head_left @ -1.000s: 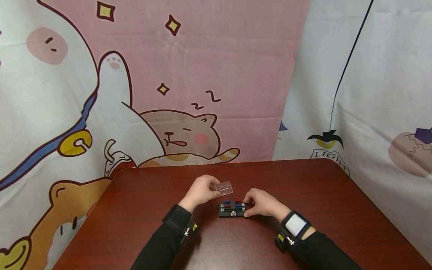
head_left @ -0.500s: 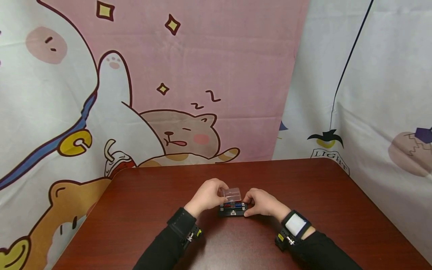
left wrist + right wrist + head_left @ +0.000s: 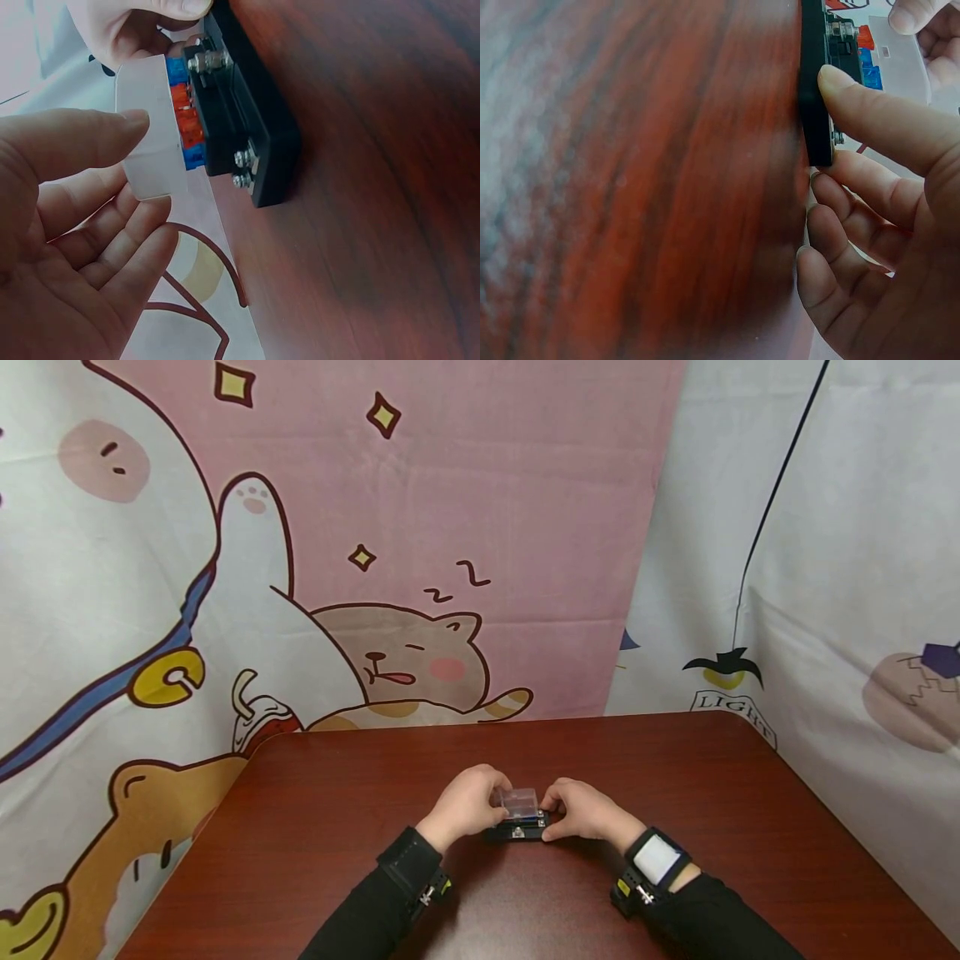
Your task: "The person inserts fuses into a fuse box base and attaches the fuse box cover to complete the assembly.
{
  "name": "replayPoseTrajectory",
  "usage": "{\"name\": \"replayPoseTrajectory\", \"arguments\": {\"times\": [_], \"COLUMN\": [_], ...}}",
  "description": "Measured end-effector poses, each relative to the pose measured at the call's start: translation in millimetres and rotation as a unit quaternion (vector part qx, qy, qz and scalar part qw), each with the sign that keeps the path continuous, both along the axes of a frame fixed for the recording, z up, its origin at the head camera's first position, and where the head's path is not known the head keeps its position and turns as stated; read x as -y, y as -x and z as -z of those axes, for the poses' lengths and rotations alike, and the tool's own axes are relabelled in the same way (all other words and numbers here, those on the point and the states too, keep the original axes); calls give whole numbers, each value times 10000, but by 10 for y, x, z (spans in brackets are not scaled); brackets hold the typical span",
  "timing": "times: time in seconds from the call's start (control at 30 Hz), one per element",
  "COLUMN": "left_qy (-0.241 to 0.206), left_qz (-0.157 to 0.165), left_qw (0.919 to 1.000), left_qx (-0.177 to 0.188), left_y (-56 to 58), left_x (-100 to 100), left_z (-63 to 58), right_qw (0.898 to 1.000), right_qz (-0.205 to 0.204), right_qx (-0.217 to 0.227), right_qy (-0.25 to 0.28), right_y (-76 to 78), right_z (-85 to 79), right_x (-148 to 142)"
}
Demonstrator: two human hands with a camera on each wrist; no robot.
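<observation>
A black fuse block (image 3: 255,127) with blue and red blade fuses (image 3: 187,124) and metal screw terminals lies on the table. Just over the fuses sits a clear plastic cover (image 3: 154,135), which my left hand (image 3: 467,803) pinches between thumb and fingers. In the left wrist view the fuses show below the cover's lower edge. My right hand (image 3: 587,812) grips the block's right end, thumb (image 3: 847,86) on the near side and index finger at the end. In the head view the left hand hides the block's left end.
The dark red wooden table (image 3: 675,768) spreads around the block. Behind it hangs a cloth (image 3: 562,527) with cartoon animals. Both wrists wear straps with small cameras (image 3: 633,893).
My left hand has brought the clear cover rightward and down from beside the fuse block to over its fuses. The right hand has stayed at the block's right end.
</observation>
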State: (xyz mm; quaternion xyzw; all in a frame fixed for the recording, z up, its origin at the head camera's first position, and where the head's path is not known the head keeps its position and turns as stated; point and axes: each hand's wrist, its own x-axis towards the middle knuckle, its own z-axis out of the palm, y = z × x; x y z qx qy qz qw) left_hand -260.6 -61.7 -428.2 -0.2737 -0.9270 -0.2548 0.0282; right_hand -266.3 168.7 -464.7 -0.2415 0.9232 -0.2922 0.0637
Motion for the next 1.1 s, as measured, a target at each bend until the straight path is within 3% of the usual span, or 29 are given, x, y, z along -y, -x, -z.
{"name": "replayPoseTrajectory", "arguments": {"times": [1.1], "left_qy": [332], "left_qz": [77], "left_qw": [9994], "left_qx": [-19], "left_y": [-12], "left_x": [-33], "left_z": [110], "right_qw": [9999], "right_qz": [-87], "right_qx": [-83], "right_qy": [36], "right_y": [17], "right_z": [29], "right_x": [-28]}}
